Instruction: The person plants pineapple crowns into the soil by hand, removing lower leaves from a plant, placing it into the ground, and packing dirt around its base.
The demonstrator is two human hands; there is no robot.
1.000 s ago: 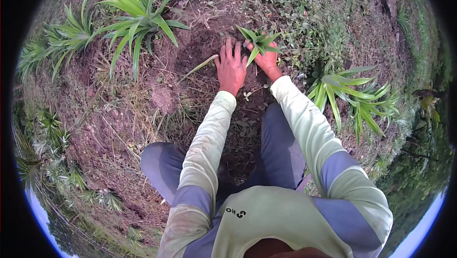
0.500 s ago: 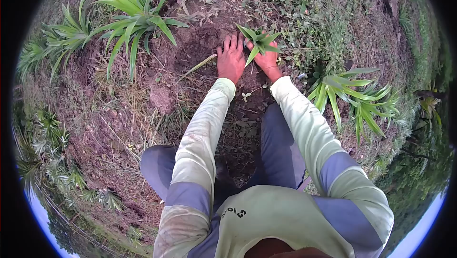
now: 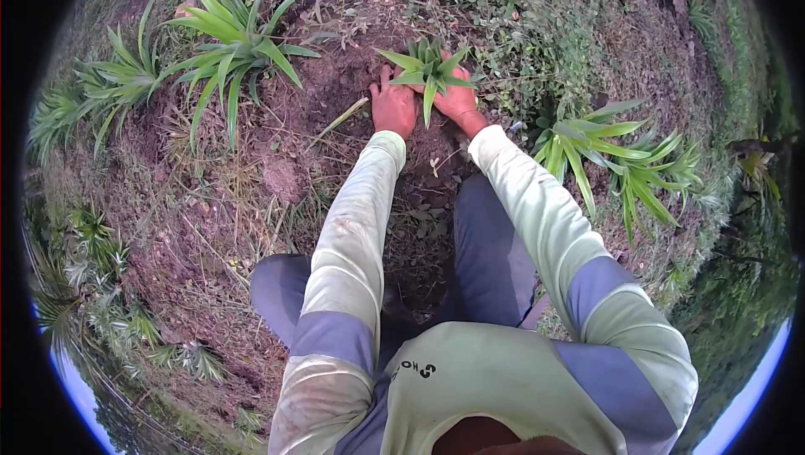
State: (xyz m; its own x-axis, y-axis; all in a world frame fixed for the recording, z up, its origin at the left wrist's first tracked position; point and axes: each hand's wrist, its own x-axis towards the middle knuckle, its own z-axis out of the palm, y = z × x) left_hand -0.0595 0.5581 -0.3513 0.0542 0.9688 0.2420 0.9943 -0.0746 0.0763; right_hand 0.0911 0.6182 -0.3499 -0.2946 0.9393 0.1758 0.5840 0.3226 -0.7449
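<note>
A small green spiky-leaved plant [image 3: 431,67] stands in dark loose soil [image 3: 340,78] in front of me. My left hand [image 3: 394,107] is on the soil at the plant's left side, its fingers apart and partly under the leaves. At the plant's right side is my right hand [image 3: 457,103], near its base; the leaves cover most of its fingers, so its grip is hidden. A pale cut stalk [image 3: 342,118] lies on the ground just left of my left hand.
A large spiky plant [image 3: 243,48] grows at the upper left, with more beyond it. Another spiky plant [image 3: 579,145] is right of my right forearm. Low leafy weeds [image 3: 503,15] spread behind the small plant. My knees are below my forearms.
The small plant's crown has shifted left and looks more upright and spread. My left hand has moved slightly left and down, its fingers now more bent. The view has also shifted a little.
</note>
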